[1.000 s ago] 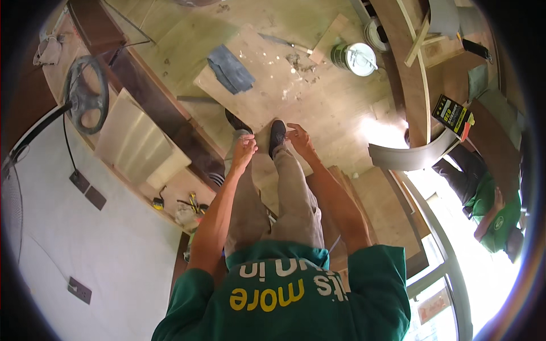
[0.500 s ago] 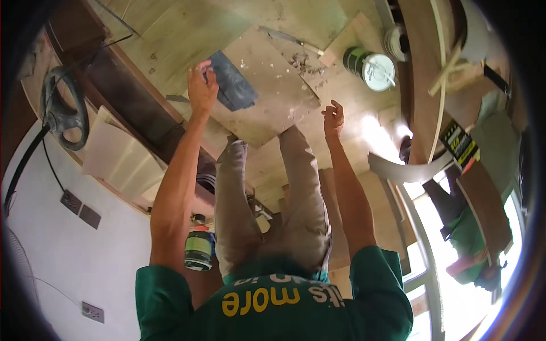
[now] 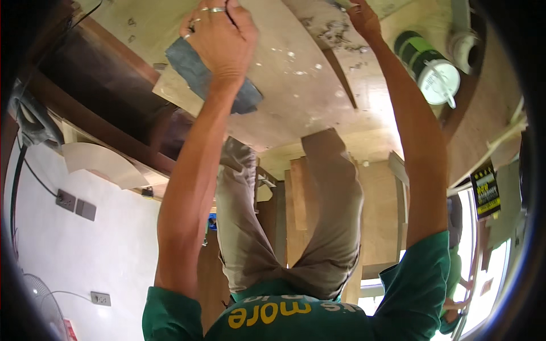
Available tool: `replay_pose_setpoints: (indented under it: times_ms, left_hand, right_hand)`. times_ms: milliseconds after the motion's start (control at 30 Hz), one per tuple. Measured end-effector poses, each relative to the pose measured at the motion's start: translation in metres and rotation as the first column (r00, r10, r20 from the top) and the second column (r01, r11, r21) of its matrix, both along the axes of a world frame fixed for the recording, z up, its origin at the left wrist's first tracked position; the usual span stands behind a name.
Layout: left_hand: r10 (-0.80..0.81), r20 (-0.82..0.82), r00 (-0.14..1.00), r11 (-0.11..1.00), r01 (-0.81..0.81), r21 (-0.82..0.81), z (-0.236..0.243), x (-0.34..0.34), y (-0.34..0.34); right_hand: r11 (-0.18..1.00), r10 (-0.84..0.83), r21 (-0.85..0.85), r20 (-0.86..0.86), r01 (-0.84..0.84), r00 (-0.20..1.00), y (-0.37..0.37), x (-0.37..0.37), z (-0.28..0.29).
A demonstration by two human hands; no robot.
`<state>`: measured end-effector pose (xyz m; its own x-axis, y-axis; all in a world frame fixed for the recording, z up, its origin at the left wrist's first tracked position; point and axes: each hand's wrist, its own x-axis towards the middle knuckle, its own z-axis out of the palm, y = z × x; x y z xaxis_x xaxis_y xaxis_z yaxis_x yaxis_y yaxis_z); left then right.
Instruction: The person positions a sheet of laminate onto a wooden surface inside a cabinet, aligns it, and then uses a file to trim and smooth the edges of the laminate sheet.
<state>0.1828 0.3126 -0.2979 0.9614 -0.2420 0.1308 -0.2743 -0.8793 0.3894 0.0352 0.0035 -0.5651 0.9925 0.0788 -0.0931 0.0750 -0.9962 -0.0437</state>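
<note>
My left hand (image 3: 222, 42), with rings on its fingers, is over the pale board (image 3: 284, 96) near the top edge of the picture. Its fingers are curled, and whatever they grip is hidden. Partly beneath it, a dark grey sheet like sandpaper (image 3: 190, 65) lies on the board. At the top edge, my right hand (image 3: 365, 21) has its fingers bent at the end of a long, thin grey tool (image 3: 340, 3), mostly cut off by the frame. A small heap of shavings (image 3: 330, 33) lies just left of this hand.
Right of my right forearm stands a dark-and-green tub with a white lid (image 3: 438, 81). A dark trough-like recess (image 3: 114, 96) runs along the left. A power tool with a looped handle (image 3: 34, 119) sits at far left. Another person in green (image 3: 453, 278) is at the right edge.
Both hands have moved forward, the left past the grey sheet and the right up to the thin tool. The view has shifted too, bringing the board closer.
</note>
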Motion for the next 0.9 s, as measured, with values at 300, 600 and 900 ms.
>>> replay_pose_setpoints:
  times_ms: [300, 600, 900]
  left_hand:
    - [0.020, -0.450, 0.893, 0.999, -0.005, 0.034, -0.031, -0.021, 0.016]
    - [0.020, -0.049, 0.999, 0.998, -0.023, -0.057, -0.002, -0.006, 0.012]
    - [0.031, -0.019, 0.999, 0.999, -0.030, 0.020, 0.009, -0.005, 0.018]
  right_hand:
    - [0.898, -0.234, 0.348, -0.144, 0.270, 0.962, -0.020, -0.054, -0.094]
    - [0.883, -0.286, 0.213, -0.465, 0.419, 0.838, 0.030, -0.029, 0.003]
    - [0.476, -0.599, 0.319, -0.564, 0.820, 0.568, 0.072, -0.136, 0.203]
